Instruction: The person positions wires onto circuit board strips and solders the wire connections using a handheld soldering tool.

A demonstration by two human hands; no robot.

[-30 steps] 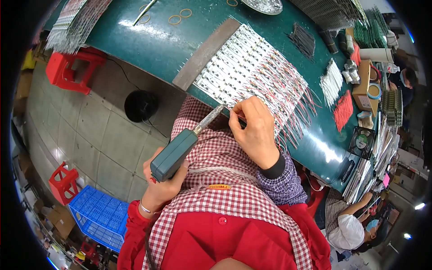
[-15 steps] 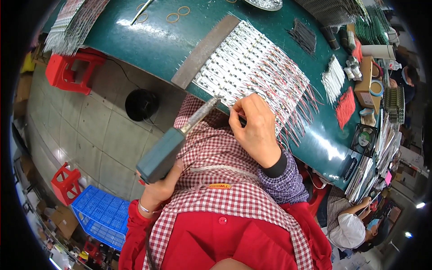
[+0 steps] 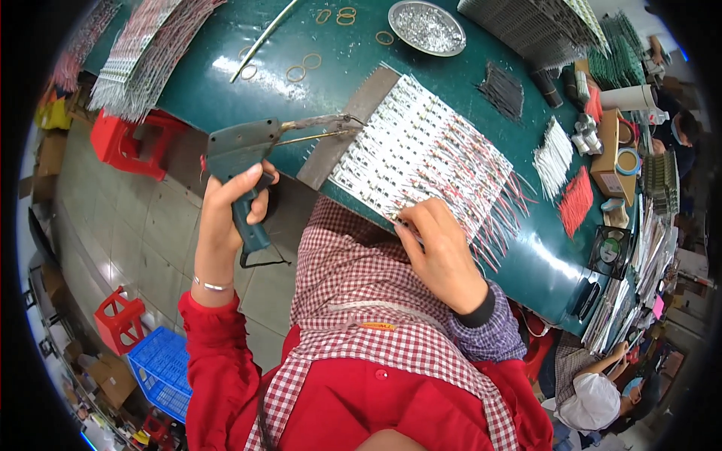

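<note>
My left hand (image 3: 239,199) is wrapped around the handle of a dark green soldering gun (image 3: 244,146). Its long metal tip and a thin feed tube point right, above the brown bar (image 3: 353,124) along the panel's left side. White circuit board strips (image 3: 395,135) lie side by side on the table, with small dark parts on them and red and white wires (image 3: 492,177) at their right ends. At the panel's near edge my right hand (image 3: 447,255) has thumb and forefinger pinched together. What sits between those fingertips is too small to make out.
A round metal dish (image 3: 427,28) of silvery bits stands at the far side, near rubber bands (image 3: 295,74) and a thin rod (image 3: 263,41). Black (image 3: 502,90), white (image 3: 553,156) and red wire bundles (image 3: 575,192) lie rightward. Red stool (image 3: 135,146) at left; another person (image 3: 590,398) sits lower right.
My left hand has lifted the soldering gun up and away from the panel's near edge, toward the brown bar. My right hand stays at the near edge, its pinch slightly shifted. The view has tilted a little.
</note>
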